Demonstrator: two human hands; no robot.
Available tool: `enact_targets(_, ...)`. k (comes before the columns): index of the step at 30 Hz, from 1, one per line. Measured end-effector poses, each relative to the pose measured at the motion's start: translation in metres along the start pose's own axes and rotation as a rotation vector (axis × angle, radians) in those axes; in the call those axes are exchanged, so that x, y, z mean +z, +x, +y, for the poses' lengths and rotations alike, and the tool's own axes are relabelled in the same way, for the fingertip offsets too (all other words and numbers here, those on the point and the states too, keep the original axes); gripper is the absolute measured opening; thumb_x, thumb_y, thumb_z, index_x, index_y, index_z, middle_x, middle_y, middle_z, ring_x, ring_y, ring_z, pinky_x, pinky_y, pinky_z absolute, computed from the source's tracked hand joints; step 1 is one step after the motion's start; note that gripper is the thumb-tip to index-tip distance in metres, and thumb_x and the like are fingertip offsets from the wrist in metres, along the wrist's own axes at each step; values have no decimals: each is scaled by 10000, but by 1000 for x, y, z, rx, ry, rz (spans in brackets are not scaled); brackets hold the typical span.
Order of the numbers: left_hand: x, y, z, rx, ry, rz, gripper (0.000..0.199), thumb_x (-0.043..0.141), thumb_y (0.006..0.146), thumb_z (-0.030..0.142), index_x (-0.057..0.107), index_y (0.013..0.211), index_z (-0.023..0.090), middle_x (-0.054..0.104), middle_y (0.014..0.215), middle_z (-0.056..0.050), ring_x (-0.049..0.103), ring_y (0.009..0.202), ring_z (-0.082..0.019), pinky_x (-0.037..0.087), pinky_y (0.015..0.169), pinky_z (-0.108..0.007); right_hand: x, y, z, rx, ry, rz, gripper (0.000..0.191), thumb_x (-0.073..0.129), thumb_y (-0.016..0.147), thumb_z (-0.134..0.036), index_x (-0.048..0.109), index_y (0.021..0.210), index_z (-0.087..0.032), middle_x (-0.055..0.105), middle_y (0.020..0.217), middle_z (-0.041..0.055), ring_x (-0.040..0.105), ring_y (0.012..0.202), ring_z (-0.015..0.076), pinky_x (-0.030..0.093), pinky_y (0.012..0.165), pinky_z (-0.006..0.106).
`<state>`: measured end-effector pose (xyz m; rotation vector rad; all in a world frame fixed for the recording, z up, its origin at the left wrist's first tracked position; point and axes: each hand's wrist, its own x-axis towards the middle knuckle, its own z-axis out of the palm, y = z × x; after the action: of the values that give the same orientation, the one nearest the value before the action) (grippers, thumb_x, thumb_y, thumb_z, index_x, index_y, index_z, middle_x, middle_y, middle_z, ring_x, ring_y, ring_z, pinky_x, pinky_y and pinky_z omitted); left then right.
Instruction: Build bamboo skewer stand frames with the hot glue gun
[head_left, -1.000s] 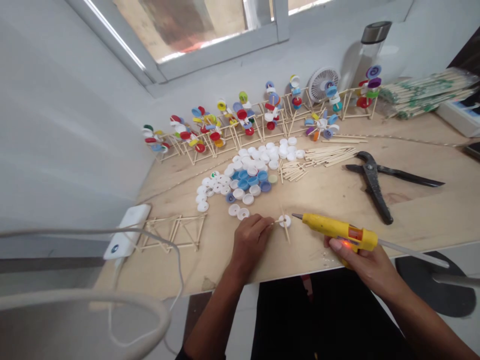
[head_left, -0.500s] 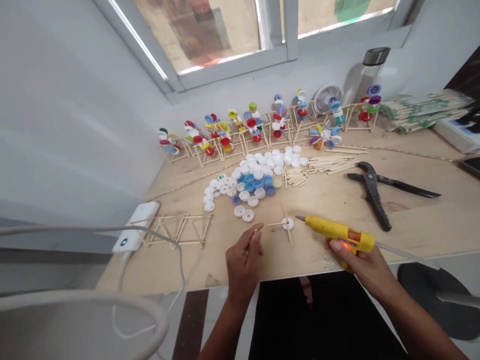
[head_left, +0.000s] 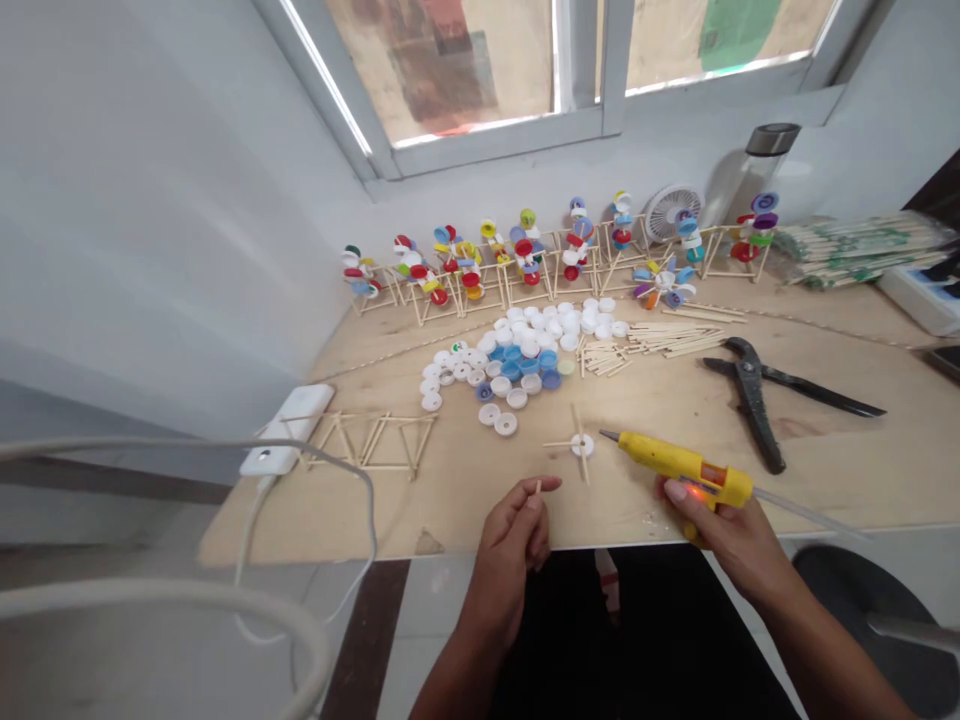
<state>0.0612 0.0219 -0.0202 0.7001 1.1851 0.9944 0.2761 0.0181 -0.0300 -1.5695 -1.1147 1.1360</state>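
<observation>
My left hand (head_left: 516,525) is near the table's front edge, its fingers closed on a short wooden stick (head_left: 538,487) whose end peeks out. Beyond it lies a white bottle cap (head_left: 583,446) with three thin sticks set on it like spokes, up, down and to the left. My right hand (head_left: 712,525) grips a yellow glue gun (head_left: 679,462) by the handle, with a red light glowing on it. The metal nozzle points left, just right of the white cap and apart from it.
Loose white and blue caps (head_left: 531,366) and cut sticks (head_left: 671,338) lie mid-table. Black pliers (head_left: 750,390) rest at the right. Stick frames with coloured cap wheels (head_left: 525,255) line the wall. A stick frame (head_left: 367,443) and a white power strip (head_left: 289,428) sit left, near a cable (head_left: 367,500).
My left hand has drawn toward the table's front edge and a little right, still pinching the stick. The glue gun stays beside the cap, and the camera view has shifted slightly.
</observation>
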Motion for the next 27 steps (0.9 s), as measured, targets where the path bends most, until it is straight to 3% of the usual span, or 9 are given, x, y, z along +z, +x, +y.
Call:
enact_targets(6, 2, 2, 1, -70, -63, -72, 462, 614, 780, 434, 576, 1124, 128, 375, 456, 96, 264, 383, -40, 213, 415, -198, -1, 0, -1, -54, -31, -9, 388, 630, 761, -523, 685, 907, -169, 713, 881, 80, 659, 841, 234, 550, 756, 351)
enact_targets(10, 2, 1, -1, -104, -60, -83, 474, 601, 792, 477, 595, 1101, 117, 298, 383, 121, 176, 350, -32, 127, 389, -197, -2, 1, 2, -51, -12, -1, 398, 646, 739, -532, 694, 898, -171, 716, 876, 82, 661, 825, 232, 555, 743, 344)
enact_targets(14, 5, 2, -4, -84, -69, -67, 507, 638, 750, 508, 611, 1076, 121, 226, 404, 138, 149, 360, -23, 137, 397, -189, -1, 1, 3, -60, -24, -16, 395, 642, 744, -527, 685, 908, -170, 709, 856, 75, 659, 819, 224, 556, 741, 329)
enact_targets(22, 8, 1, -5, -57, -49, -66, 603, 635, 752, 484, 524, 1247, 158, 299, 470, 113, 214, 404, -37, 166, 413, -188, 0, -14, -14, -226, -209, -146, 197, 586, 814, -399, 648, 879, -224, 671, 824, 51, 644, 800, 230, 541, 612, 300)
enact_targets(27, 11, 0, -3, -37, -21, -66, 565, 624, 762, 467, 558, 1224, 148, 284, 473, 107, 209, 409, -37, 154, 415, -190, 2, -24, -26, -339, -398, -265, 182, 540, 837, -385, 583, 759, -227, 577, 669, -5, 563, 601, 156, 467, 552, 274)
